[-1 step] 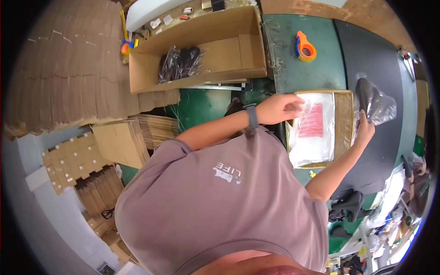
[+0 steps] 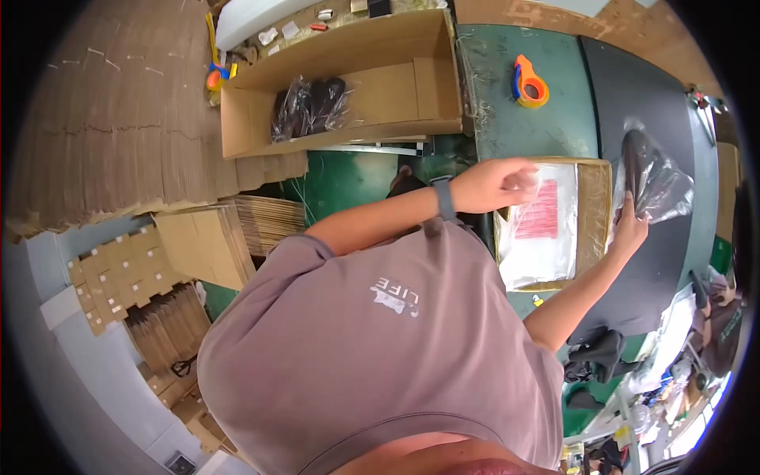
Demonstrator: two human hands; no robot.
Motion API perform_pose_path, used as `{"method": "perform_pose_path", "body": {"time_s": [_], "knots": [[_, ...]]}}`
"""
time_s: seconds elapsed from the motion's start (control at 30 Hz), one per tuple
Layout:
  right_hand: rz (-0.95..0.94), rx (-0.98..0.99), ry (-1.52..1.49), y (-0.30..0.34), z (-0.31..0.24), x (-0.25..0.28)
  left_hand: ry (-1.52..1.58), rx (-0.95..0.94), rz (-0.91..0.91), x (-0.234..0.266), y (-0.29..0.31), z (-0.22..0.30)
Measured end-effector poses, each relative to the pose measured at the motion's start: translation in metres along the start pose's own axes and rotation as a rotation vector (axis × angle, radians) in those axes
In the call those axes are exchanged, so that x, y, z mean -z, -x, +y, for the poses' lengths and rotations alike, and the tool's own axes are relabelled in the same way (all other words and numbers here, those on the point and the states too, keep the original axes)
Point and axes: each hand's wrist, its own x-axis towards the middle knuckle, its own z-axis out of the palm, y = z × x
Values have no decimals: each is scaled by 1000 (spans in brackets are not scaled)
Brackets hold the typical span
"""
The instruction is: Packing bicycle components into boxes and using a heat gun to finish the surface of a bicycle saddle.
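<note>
My right hand [image 2: 631,229] is closed on a dark bicycle saddle [image 2: 634,170] in a clear plastic bag, just right of a cardboard box. The bag flares out over the black mat. My left hand [image 2: 497,185], with a dark watch on its wrist, hovers at the box's upper left edge. Its fingers are loosely curled, and nothing shows between them. In the open cardboard box [image 2: 608,194] lie a white sheet [image 2: 534,257] with a red printed patch [image 2: 538,207] and clear plastic film. What lies under the sheet is hidden.
An orange and blue tape dispenser [image 2: 529,83] lies on the green table [image 2: 546,131] behind the box. A long carton [image 2: 396,95] at the far left holds plastic-wrapped dark saddles [image 2: 313,107]. Flattened cardboard [image 2: 119,119] is stacked left. More saddles [image 2: 603,354] sit at lower right.
My left hand has moved slightly right over the box. The bagged saddle in my right hand has shifted a little to the right, its bag spread wider.
</note>
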Motion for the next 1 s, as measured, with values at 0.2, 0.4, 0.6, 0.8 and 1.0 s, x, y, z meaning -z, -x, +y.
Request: {"method": "perform_pose_path", "body": {"time_s": [0.2,0.4,0.6,0.8,1.0], "knots": [[-686,292,108,209,-88,-149,6,-287,291,90,-18,59],[-532,-40,-54,265,-113,-244,-434,125,188,387,42,-17],[-598,-79,286,293,-131,-272,-1625,-25,-432,558,27,-198],[-630,-126,547,333,-116,-290,-1666,243,-604,595,78,-399],[-562,-230,657,373,-65,-247,-1810,262,-715,556,84,-393]]}}
